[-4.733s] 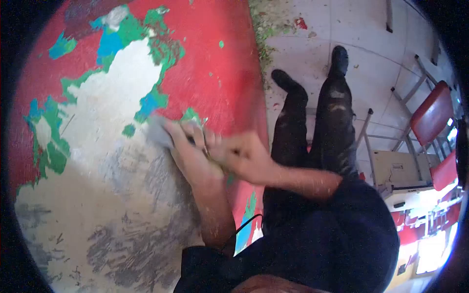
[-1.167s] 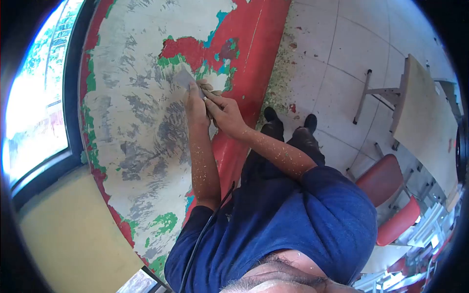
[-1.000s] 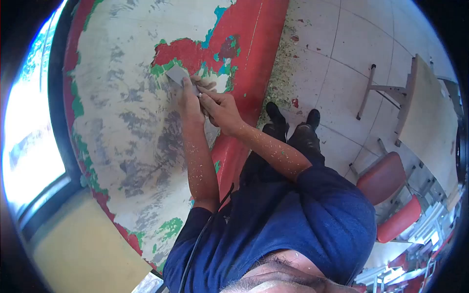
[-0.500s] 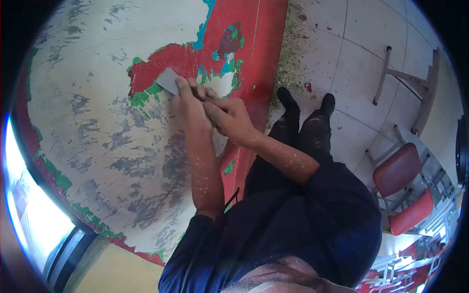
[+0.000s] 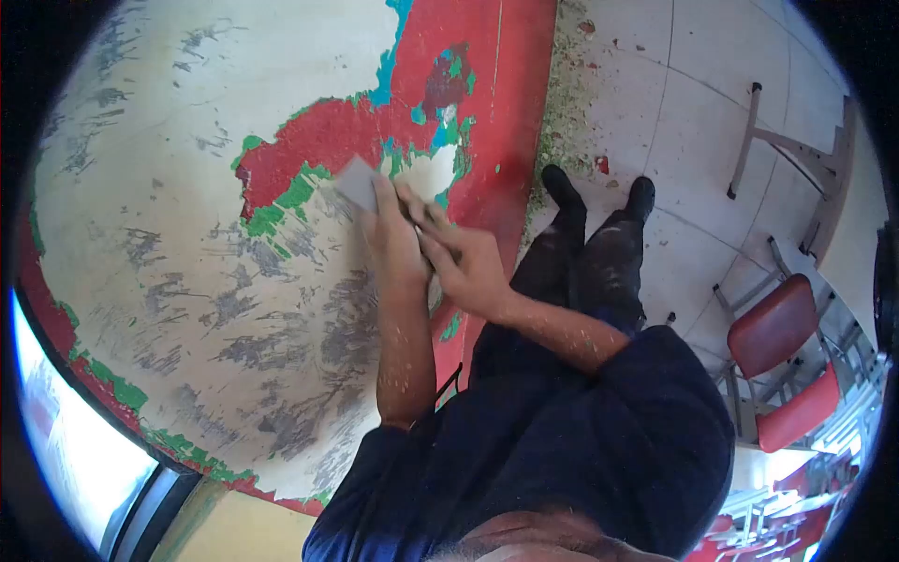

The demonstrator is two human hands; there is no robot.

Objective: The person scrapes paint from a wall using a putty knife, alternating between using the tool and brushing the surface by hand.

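Observation:
A flat grey scraper blade point(image 5: 357, 184) lies against the wall point(image 5: 234, 187), whose red, green and pale paint layers show in patches. My left hand point(image 5: 397, 234) is closed around the scraper just behind its blade, fingers pressed close to it. My right hand point(image 5: 471, 267) is closed at the scraper's rear end, right beside the left hand; the handle is mostly hidden by my fingers. Just above and left of the blade runs a ragged edge of green paint point(image 5: 296, 193) bordering a red patch point(image 5: 318, 140).
Paint flakes point(image 5: 567, 103) litter the tiled floor point(image 5: 698, 140) along the wall's foot. My shoes point(image 5: 641, 197) stand near them. To the right are a red chair point(image 5: 773, 325) and a table point(image 5: 857, 225). A bright window point(image 5: 75, 440) is at the lower left.
Both hands and the scraper have moved right and slightly down in the view, away from the green paint edge. The whole view has also shifted a little.

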